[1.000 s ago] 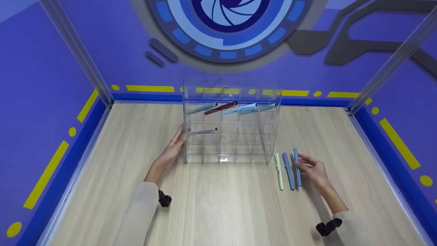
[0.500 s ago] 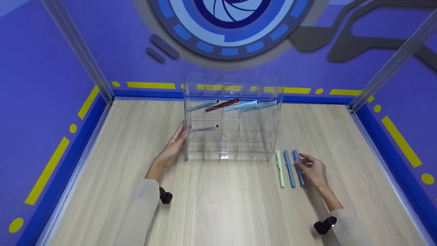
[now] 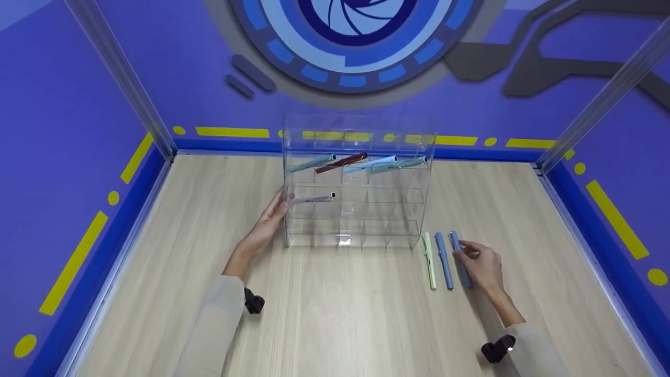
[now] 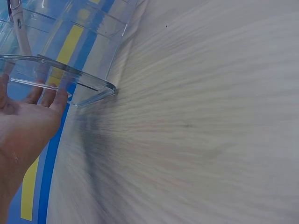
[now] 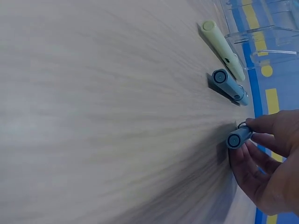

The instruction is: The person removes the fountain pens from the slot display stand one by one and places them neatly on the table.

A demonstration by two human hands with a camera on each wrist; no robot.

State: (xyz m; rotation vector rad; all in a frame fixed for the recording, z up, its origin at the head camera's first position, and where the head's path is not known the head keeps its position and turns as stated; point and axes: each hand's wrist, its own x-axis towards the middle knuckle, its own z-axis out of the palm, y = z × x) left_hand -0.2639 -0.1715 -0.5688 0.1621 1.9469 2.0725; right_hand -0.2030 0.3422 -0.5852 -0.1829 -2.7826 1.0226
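Observation:
A clear acrylic pen rack (image 3: 366, 209) stands upright near the back wall. My left hand (image 3: 266, 226) holds its left side, thumb at the front edge and the other fingers along the side wall (image 4: 53, 95). My right hand (image 3: 482, 266) pinches a blue capped pen (image 5: 238, 138) between thumb and fingers, close over the table to the right of the rack. Left of it lie another blue pen (image 3: 444, 262) and a pale green pen (image 3: 429, 262), roughly parallel.
The rack's upper tier holds a teal pen (image 3: 314, 164), a dark red pen (image 3: 340, 163), a light blue pen (image 3: 371, 164) and another teal pen (image 3: 411, 163). A pale lilac pen (image 3: 314, 198) rests lower left. Blue walls enclose the wooden table (image 3: 335, 314).
The pen in my right hand has tilted, its near end swinging to the right, away from the other blue pen. My left hand stays at the rack's side.

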